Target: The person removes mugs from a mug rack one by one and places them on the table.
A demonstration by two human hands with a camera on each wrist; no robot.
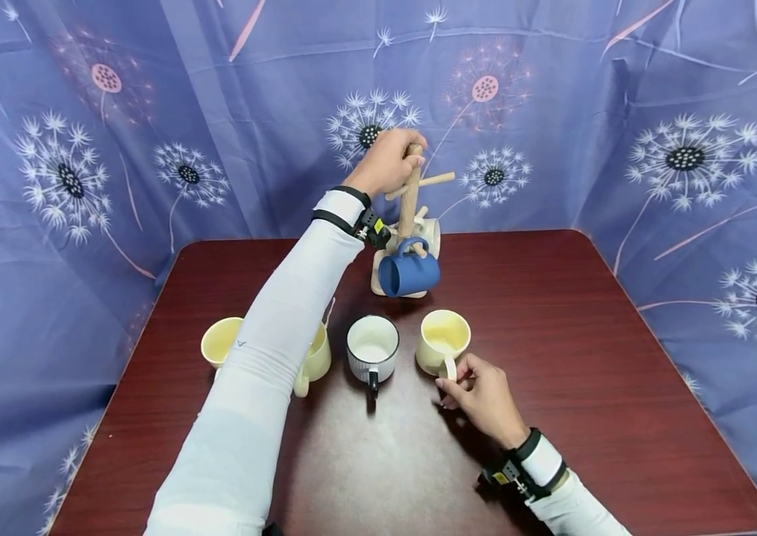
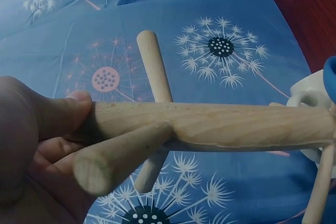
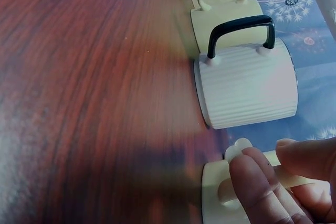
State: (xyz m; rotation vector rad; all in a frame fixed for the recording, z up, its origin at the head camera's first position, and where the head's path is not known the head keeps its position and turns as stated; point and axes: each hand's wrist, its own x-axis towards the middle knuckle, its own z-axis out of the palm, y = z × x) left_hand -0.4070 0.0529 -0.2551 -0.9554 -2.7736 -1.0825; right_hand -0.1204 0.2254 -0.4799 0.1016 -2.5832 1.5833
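Wooden rack part-filled: two up, four down

Pale yellow, the leftmost mug stands on the table, nearer me than the rack and well off to its left; my white sleeve covers part of it. Next along, the second yellow mug is closer to the rack but also to its left, partly behind the same sleeve. The ribbed white mug, with its black rim and handle, stands on my side of the rack, a little left of its post, handle towards me. I count all three as left to do.

Above the rack's base, my left hand has its thumb and fingers wrapped round the top of the post. Below it the blue mug hangs sideways on a lower near peg, and behind that a cream mug, mostly hidden, seems hung too. Those two look done. Three upper pegs are bare.

In front of the rack and to its right, the third yellow mug stands upright; my right hand pinches its handle. I judge this one is in progress, not yet on a peg.
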